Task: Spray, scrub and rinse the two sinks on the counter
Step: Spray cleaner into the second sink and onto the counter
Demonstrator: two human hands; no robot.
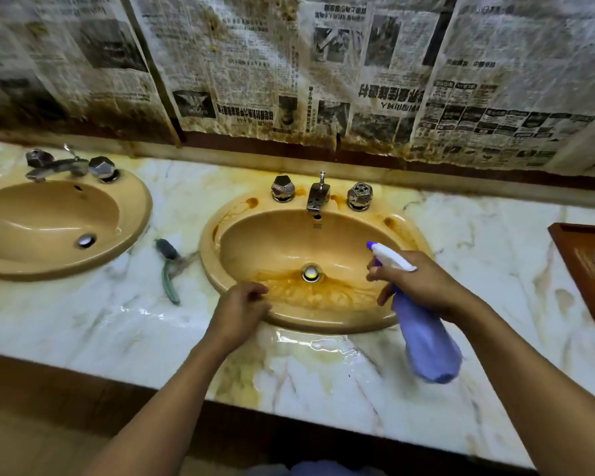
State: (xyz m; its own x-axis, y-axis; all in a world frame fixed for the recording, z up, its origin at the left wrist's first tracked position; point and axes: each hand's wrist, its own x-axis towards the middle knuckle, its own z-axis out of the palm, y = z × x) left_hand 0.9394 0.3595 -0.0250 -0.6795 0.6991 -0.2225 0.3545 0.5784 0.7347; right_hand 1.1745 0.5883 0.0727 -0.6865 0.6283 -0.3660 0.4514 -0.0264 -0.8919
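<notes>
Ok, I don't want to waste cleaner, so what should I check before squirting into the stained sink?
1. Grip: the right hand holds the spray bottle, ok.
2. Aim: the nozzle points over the stained sink, ok.
3. Spray path: not ok, the left hand sits at the front rim.
4. Fill level: cannot tell, the bottle is opaque.
5. Scrubber: ok, the brush lies on the counter beside the sink.
</notes>
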